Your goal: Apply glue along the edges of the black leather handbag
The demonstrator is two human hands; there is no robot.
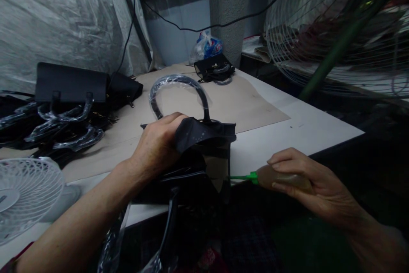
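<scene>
The two hands are apart. The left hand (159,136) is clamped on the upper part of a black handbag (182,185), beside a dark flap (193,132); its fingertips are hidden, so I cannot tell how firm the hold is. The bag is below and just to the right of this hand, at the near side of the table (322,130). The right hand (297,175) closes its fingers around a squeeze bottle (283,179) with brownish content, perhaps glue. Its thin green nozzle (254,177) points toward the left hand, and the tip is at the side edge of the bag; whether it touches, I cannot tell.

The main risk, in my judgement, is too much liquid: if the right hand presses strongly, a drop could run down the black side and leave a mark. If the left hand lets the bag turn, the nozzle could slip off the edge and smear the panel, or wet the left fingers. The loose flap may also fall onto a wet place.

Ahead of the left hand stands a handle (205,102) in clear plastic film, and below it hangs a second handle (169,217). This lower one could catch on something and pull the bag askew. The brown paper (252,100) beyond both hands could not catch a drip here, because it does not reach under the nozzle.
</scene>
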